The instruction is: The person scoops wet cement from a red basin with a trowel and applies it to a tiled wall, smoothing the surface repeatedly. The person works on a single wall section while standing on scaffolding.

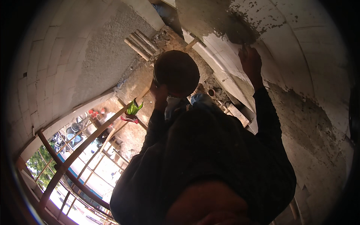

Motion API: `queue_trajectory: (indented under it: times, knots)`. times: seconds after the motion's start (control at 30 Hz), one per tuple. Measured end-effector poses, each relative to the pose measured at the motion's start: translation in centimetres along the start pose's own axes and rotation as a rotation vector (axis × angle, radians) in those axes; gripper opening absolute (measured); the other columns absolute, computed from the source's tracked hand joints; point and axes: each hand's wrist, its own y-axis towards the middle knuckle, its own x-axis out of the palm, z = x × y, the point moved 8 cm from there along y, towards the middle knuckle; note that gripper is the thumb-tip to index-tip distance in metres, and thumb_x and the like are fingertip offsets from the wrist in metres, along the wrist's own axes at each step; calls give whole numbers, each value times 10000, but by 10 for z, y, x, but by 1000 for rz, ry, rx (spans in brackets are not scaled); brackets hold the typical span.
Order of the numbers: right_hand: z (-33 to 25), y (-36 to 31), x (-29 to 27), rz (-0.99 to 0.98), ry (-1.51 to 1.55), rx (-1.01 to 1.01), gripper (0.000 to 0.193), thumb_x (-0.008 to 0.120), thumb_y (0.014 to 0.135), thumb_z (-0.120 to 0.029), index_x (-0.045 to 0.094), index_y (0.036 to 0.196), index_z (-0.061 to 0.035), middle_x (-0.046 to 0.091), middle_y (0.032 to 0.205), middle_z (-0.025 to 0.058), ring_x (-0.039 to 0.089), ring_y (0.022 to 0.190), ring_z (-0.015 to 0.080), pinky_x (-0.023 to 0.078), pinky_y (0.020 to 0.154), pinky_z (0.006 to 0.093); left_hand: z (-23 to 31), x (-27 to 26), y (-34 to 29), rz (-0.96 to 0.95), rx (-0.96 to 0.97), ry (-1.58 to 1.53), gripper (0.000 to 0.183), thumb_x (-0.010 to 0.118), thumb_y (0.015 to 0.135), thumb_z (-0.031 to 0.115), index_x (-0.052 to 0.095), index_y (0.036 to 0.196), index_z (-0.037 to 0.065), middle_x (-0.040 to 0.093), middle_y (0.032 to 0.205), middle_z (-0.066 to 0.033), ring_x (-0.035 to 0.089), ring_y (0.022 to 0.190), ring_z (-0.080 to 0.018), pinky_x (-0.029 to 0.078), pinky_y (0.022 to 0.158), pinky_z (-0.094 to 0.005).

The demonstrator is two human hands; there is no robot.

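Your left hand [159, 93] holds one round, dark container [177, 73] by its edge, in front of you; your right hand [252, 63] is wrapped round one dark tool [241, 34], up at the wall [281, 60] with rough, patchy plaster [210, 15].

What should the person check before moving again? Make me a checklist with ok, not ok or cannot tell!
1. Left hand has the dark round container: ok, it grips the near-left edge.
2. Right hand has the dark flat hand tool: ok, fingers are closed around its handle.
3. Stuff inside the container: cannot tell, too dark.
4. Even coating on the pale block wall: not ok, its dark grey patches have ragged edges.
5. Sturdy brown wooden poles by the open side: cannot tell, they are there, but strength doesn't show.
6. Safe footing: cannot tell, the body and container hide too much.
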Motion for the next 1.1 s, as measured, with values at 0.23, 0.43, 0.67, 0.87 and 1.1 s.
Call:
queue_trajectory:
  times: [0.23,0.43,0.67,0.87,1.1]
  knots:
    - [-114,-72,18,-445,-53,-414,287,686,981,-386,665,1072,-115,667,997,123,720,877,325,586,758,472,4,10,17,-15,11,-77,484,641,840,33,672,1324,24,713,937,-48,663,781,-157,545,669,-338]
    - [-135,-47,38,-362,-141,-465,199,704,931,-271,692,1031,-99,672,896,133,728,746,334,582,660,480,56,24,-6,-39,28,107,559,634,816,105,661,1370,33,758,1078,-151,699,980,-191,558,836,-383]
    - [-123,-37,83,-620,-160,-459,288,725,849,-256,725,1040,-41,746,985,203,747,828,390,599,704,515,61,46,-10,-114,166,100,538,654,853,105,677,1390,79,767,1041,-100,699,926,-157,564,779,-354]
    - [-69,-98,157,-706,158,-470,422,674,891,-414,717,1059,-29,722,1069,232,713,985,429,581,843,530,73,66,-26,-188,202,154,537,648,865,123,667,1399,70,775,1073,-136,699,960,-169,563,814,-365]
    - [-91,-122,103,-872,236,-78,435,653,957,-472,738,1145,-90,745,1080,194,735,1011,368,595,852,490,68,57,-36,-182,129,51,483,639,829,87,668,1303,-7,761,1005,-137,701,932,-199,564,836,-399]
